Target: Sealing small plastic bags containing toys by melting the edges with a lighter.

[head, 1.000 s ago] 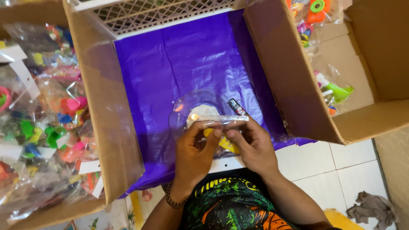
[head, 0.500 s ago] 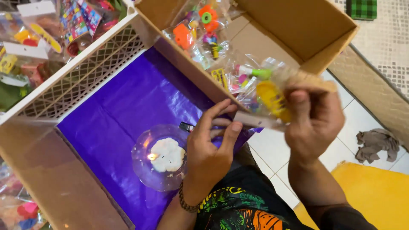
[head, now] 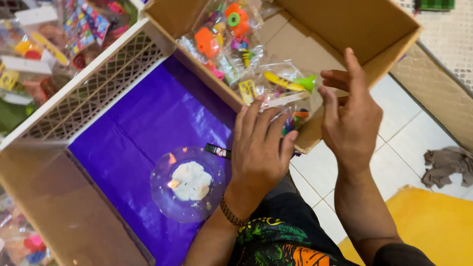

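Observation:
My right hand (head: pixel 351 117) hovers open at the near edge of a cardboard box (head: pixel 345 29), fingers spread, holding nothing. Just in front of it a clear bag of small coloured toys (head: pixel 283 86) lies in the box with other toy bags (head: pixel 221 34). My left hand (head: pixel 260 148) rests flat, fingers apart, on the purple sheet (head: pixel 133 128) by the box's corner. A small black lighter (head: pixel 217 150) lies at its thumb side. Left of it stands a clear round dish (head: pixel 187 184) with a white lump and a small flame.
A white lattice basket (head: pixel 93 83) borders the purple sheet at the back. More packed toys (head: pixel 44 39) fill the far left. A brown cardboard flap (head: pixel 64 212) lies lower left. A grey rag (head: pixel 448 165) and a yellow mat (head: pixel 433 226) lie on the tiled floor at right.
My right hand has let go of the toy bag, which now lies in the box, and has opened. My left hand has moved forward and flattened near the lighter.

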